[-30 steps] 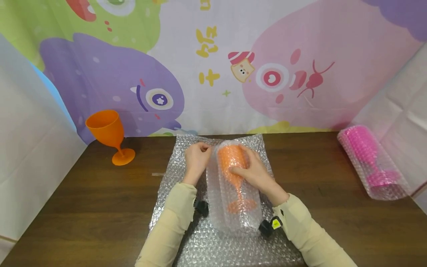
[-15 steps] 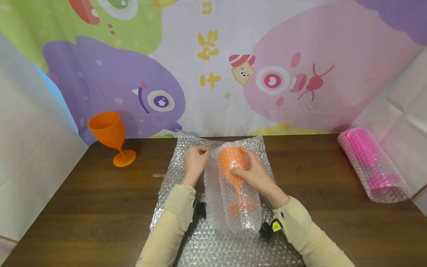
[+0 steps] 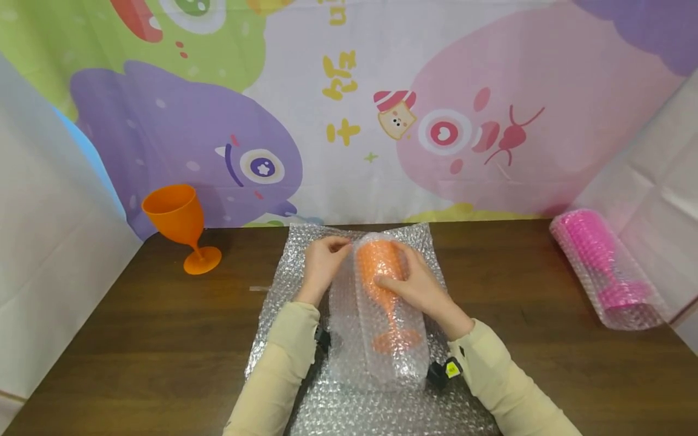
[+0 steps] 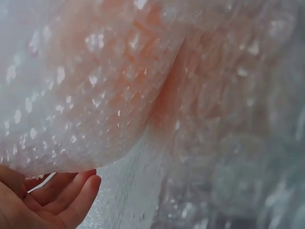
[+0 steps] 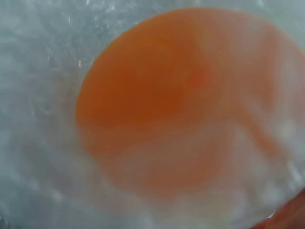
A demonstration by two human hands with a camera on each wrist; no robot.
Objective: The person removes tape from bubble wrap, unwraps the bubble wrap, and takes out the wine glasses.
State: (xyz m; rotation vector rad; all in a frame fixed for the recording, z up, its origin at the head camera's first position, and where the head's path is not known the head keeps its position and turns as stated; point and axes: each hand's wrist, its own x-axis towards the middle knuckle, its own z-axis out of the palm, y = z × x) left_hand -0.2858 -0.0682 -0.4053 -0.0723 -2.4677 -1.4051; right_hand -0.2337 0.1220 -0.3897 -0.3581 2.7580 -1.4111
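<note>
An orange goblet lies rolled inside clear bubble wrap, its bowl toward the back and its foot toward me. My right hand grips the wrapped bowl from the right, thumb across the top. At the roll's back left, my left hand pinches the loose edge of the wrap between thumb and fingers. The left wrist view shows that hand's curled fingers at the wrap's edge. Seen blurred through plastic, the goblet's round foot fills the right wrist view.
Beneath the roll a larger bubble wrap sheet covers the middle of the wooden table. A bare orange goblet stands at the back left. On the right lies a pink goblet in bubble wrap. A printed cloth hangs behind.
The wrap's loose flap has spread slightly leftward from the goblet. My left hand has shifted a little and still pinches the edge. The right hand's grip looks the same.
</note>
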